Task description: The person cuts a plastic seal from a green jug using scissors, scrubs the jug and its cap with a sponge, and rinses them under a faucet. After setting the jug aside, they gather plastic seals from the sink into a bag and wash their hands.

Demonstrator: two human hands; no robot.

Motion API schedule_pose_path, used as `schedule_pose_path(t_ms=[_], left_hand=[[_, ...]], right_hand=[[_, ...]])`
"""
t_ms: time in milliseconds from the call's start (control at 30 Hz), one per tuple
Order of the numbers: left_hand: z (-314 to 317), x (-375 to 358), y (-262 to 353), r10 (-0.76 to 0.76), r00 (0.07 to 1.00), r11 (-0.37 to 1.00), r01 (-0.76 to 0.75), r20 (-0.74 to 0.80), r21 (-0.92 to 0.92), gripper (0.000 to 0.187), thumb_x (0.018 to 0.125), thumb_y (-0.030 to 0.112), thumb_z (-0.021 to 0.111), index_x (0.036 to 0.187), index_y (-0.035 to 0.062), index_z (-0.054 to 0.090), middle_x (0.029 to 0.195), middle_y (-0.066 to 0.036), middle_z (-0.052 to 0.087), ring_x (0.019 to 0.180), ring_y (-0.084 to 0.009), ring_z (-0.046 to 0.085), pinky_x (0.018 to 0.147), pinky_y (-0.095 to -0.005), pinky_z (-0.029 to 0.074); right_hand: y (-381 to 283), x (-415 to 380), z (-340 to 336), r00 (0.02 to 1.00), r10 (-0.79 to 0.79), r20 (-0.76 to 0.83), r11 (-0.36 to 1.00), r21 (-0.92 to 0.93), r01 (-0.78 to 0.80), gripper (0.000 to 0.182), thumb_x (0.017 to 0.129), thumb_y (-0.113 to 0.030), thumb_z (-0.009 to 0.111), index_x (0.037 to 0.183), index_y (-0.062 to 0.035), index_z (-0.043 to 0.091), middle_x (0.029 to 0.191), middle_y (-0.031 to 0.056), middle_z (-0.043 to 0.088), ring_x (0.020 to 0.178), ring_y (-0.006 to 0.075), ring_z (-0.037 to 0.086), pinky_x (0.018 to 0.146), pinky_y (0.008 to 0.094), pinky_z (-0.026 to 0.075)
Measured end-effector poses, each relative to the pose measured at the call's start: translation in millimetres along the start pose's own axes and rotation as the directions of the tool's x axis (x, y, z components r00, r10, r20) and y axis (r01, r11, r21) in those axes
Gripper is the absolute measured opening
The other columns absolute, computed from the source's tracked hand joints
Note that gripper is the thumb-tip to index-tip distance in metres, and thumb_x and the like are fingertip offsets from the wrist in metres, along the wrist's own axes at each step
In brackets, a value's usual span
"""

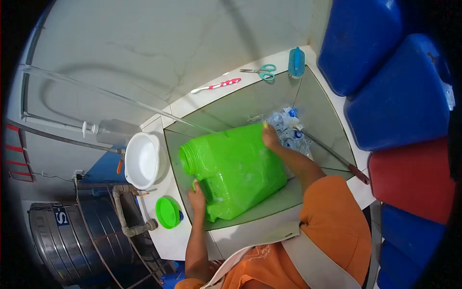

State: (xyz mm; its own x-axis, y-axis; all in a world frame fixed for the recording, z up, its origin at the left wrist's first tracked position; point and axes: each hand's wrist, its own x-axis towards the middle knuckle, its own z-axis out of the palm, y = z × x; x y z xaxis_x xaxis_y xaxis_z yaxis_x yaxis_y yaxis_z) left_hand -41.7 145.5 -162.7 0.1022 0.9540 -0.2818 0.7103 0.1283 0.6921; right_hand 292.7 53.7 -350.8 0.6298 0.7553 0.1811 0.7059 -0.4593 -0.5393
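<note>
A large green plastic jug (245, 168) lies on its side in the tiled sink (317, 115), its open mouth facing left. My left hand (196, 196) is closed around its handle, near the mouth. Over the far upper edge of the jug, my right hand (271, 136) grips its body. A long, clear, thin line, like a hose or a water jet (144, 106), runs from the upper left down to the jug's upper side. Behind my right hand lies a crumpled bundle of clear plastic with blue caps (291, 127). The round green lid (168, 212) rests on the left counter.
On the back ledge lie a red-and-white brush (216, 86), teal scissors (264, 72) and a blue scrub brush (297, 62). A white basin (142, 160) stands left. A rod with a brown handle (337, 158) leans across the sink. Blue jugs (399, 101) and a red one (411, 178) line the right.
</note>
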Motion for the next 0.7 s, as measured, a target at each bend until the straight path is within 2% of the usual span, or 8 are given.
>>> schedule_pose_path(t_ms=[67,133,200,267,433,500,567,700], left_hand=[[7,7,-11,0.125,0.988,0.992,-0.121,-0.086,0.042,0.052,0.089,0.046,0.044,0.069,-0.0017,0.051,0.047,-0.009,0.041,0.035,-0.0186,0.043,0.035,-0.0346,0.035],[1,1,0,0.040,0.999,0.999,-0.040,-0.025,-0.003,0.051,0.089,0.045,0.044,0.070,-0.0022,0.051,0.048,-0.008,0.042,0.037,-0.0171,0.043,0.037,-0.0340,0.035],[-5,-8,17,-0.033,0.999,0.999,0.035,0.041,-0.041,0.050,0.089,0.043,0.045,0.072,-0.0027,0.052,0.050,-0.008,0.043,0.039,-0.0155,0.043,0.039,-0.0333,0.035],[-11,-16,29,0.042,0.995,0.999,-0.041,0.092,-0.008,0.047,0.090,0.040,0.045,0.075,-0.0029,0.054,0.052,-0.006,0.047,0.043,-0.0128,0.042,0.042,-0.0319,0.035],[-6,-16,17,0.356,0.923,0.934,-0.353,0.148,-0.051,0.042,0.092,0.039,0.041,0.082,0.0001,0.053,0.052,-0.005,0.044,0.039,-0.0145,0.042,0.037,-0.0301,0.035],[-13,-30,24,0.369,0.909,0.929,-0.361,0.195,-0.075,0.042,0.092,0.038,0.041,0.085,-0.0008,0.054,0.054,-0.007,0.048,0.041,-0.0176,0.044,0.040,-0.0322,0.037],[-16,-39,29,0.530,0.822,0.827,-0.555,0.207,0.089,0.040,0.087,0.036,0.050,0.092,-0.0033,0.058,0.061,-0.016,0.054,0.052,-0.0258,0.050,0.052,-0.0366,0.040],[-11,-39,-5,0.775,0.612,0.584,-0.788,0.157,0.194,0.046,0.083,0.043,0.052,0.089,-0.0024,0.057,0.067,-0.021,0.057,0.060,-0.0346,0.056,0.056,-0.0406,0.044]], right_hand=[[7,-30,2,0.937,0.311,0.158,0.950,-0.041,-0.308,0.025,0.086,-0.020,0.044,0.089,0.0033,0.052,0.091,0.0204,0.053,0.087,0.0361,0.050,0.080,0.0475,0.040],[-23,-87,24,0.877,0.477,-0.050,0.875,-0.059,-0.480,0.035,0.087,-0.024,0.044,0.103,0.0067,0.050,0.107,0.0268,0.048,0.101,0.0409,0.046,0.088,0.0489,0.037],[-55,-137,46,0.993,0.005,-0.117,0.996,-0.091,-0.016,0.053,0.090,-0.024,0.043,0.130,0.0064,0.027,0.127,0.0297,0.034,0.121,0.0444,0.030,0.100,0.0535,0.023],[-168,-100,-106,0.986,-0.063,0.157,0.879,0.477,-0.020,0.055,0.089,-0.023,0.046,0.131,0.0047,0.025,0.129,0.0300,0.031,0.123,0.0471,0.025,0.103,0.0524,0.021],[-171,-26,-177,0.932,-0.319,-0.169,0.819,0.446,0.361,0.045,0.089,-0.019,0.045,0.129,-0.0013,0.036,0.133,0.0207,0.034,0.125,0.0394,0.028,0.104,0.0421,0.025],[-104,-16,-144,0.990,-0.083,-0.111,0.696,0.704,0.137,0.037,0.088,-0.017,0.045,0.122,-0.0020,0.045,0.127,0.0177,0.043,0.119,0.0324,0.040,0.099,0.0388,0.032],[-45,19,-168,0.820,0.002,0.573,0.698,0.586,-0.411,0.030,0.084,-0.010,0.050,0.113,-0.0015,0.052,0.118,0.0177,0.050,0.108,0.0289,0.050,0.093,0.0370,0.038],[-61,-14,-125,0.996,-0.091,-0.001,0.618,0.784,0.058,0.025,0.085,-0.010,0.046,0.106,-0.0007,0.054,0.107,0.0164,0.055,0.100,0.0281,0.053,0.088,0.0365,0.040]])
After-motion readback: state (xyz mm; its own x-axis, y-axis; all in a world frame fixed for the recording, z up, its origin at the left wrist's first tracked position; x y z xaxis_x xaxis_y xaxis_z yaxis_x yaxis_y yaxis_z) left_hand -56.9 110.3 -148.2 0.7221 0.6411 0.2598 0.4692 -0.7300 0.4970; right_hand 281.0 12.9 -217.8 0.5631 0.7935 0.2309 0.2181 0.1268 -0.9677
